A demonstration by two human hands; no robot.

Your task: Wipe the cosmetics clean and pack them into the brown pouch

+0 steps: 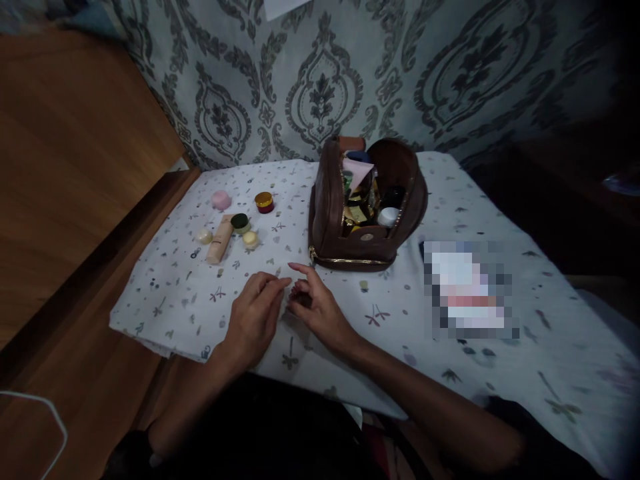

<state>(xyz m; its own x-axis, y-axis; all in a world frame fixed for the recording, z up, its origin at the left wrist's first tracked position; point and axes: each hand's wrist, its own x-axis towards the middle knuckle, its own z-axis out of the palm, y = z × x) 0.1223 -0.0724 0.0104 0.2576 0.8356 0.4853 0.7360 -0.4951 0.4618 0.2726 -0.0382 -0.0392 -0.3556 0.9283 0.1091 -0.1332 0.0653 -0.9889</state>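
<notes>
We are seeing a brown leather cosmetic bag (pixel 327 213) gaping, gold-zipped, by the table's (pixel 173 280) far edge. Near the front edge, our left hand (pixel 256 312) is bunching, its grip unclear; our right hand (pixel 324 315) is curving, thumb and fingers apart.

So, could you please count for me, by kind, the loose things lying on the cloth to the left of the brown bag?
Small round containers: 5 (pink one, red-and-gold one, dark-lidded one, pale yellow one, whitish one)
Tubes: 1 (beige tube)
Total: 6
</notes>
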